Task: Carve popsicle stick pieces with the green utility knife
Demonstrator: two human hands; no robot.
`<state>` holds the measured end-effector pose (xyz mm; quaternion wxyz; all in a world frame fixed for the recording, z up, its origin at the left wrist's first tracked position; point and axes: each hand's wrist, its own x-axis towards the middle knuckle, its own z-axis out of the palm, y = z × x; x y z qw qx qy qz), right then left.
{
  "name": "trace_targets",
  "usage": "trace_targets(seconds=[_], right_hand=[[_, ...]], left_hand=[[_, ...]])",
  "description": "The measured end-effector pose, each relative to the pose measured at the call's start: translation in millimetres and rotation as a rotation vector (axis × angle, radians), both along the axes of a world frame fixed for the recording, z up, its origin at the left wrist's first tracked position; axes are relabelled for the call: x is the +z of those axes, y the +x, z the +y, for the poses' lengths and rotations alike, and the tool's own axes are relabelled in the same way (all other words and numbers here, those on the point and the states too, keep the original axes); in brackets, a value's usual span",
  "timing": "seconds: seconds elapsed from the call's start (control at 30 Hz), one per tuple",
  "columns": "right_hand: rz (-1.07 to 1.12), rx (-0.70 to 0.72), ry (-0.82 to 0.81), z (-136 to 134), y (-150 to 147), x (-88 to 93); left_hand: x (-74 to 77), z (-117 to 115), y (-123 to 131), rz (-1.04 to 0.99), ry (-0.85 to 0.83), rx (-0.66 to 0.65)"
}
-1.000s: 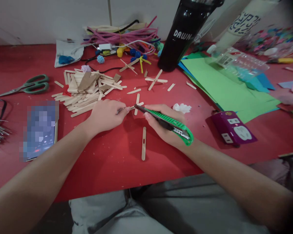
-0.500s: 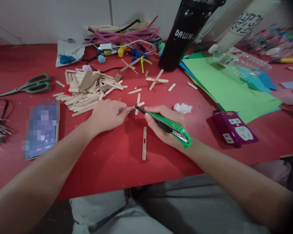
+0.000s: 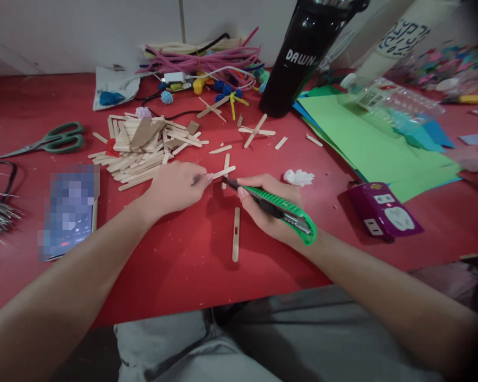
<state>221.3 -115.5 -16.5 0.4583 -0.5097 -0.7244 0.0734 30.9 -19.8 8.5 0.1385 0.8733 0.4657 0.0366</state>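
My left hand (image 3: 182, 184) pinches one end of a popsicle stick (image 3: 225, 172), its free end pointing right. That stick crosses over another popsicle stick (image 3: 227, 159) beneath it. My right hand (image 3: 271, 204) is closed around a green utility knife (image 3: 287, 206), whose dark blade end lies just below the held stick, seemingly apart from it. Closer to the table's front, a popsicle stick with a slot cut in it (image 3: 236, 233) lies on the red table (image 3: 175, 270). A dark thin item shows by my left fingers, too small to name.
Behind my left hand is a pile of popsicle sticks (image 3: 143, 146), with green-handled scissors (image 3: 56, 139) and a phone (image 3: 69, 212) to the left. Crossed sticks (image 3: 257, 131) and a black tumbler (image 3: 298, 58) stand farther back. A purple power adapter (image 3: 384, 209) and green paper (image 3: 374, 138) are at right.
The knife's blade end has dropped slightly off the held stick, down and to the right, baring more of the stick. My left hand keeps its pinch almost unmoved.
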Motion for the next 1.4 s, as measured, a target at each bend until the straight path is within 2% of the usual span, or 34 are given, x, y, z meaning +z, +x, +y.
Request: trace_targets(seconds=[0.17, 0.4, 0.63, 0.83, 1.4], right_hand=[[0.016, -0.041, 0.010, -0.1, -0.6, 3.7], [-0.020, 0.013, 0.019, 0.7, 1.2, 3.8], [0.000, -0.152, 0.046, -2.8, 0.8, 6.4], [0.000, -0.025, 0.064, 0.3, -0.8, 5.7], [0.008, -0.009, 0.013, 3.5, 0.1, 1.5]], left_hand=[[-0.6, -0.6, 0.1, 0.003, 0.001, 0.016], [-1.3, -1.4, -0.7, 0.002, 0.018, 0.009], [-2.5, -0.7, -0.5, 0.008, 0.013, 0.010], [-2.4, -1.1, -0.6, 0.016, 0.019, 0.014], [-0.1, -1.5, -0.6, 0.030, 0.010, 0.007]])
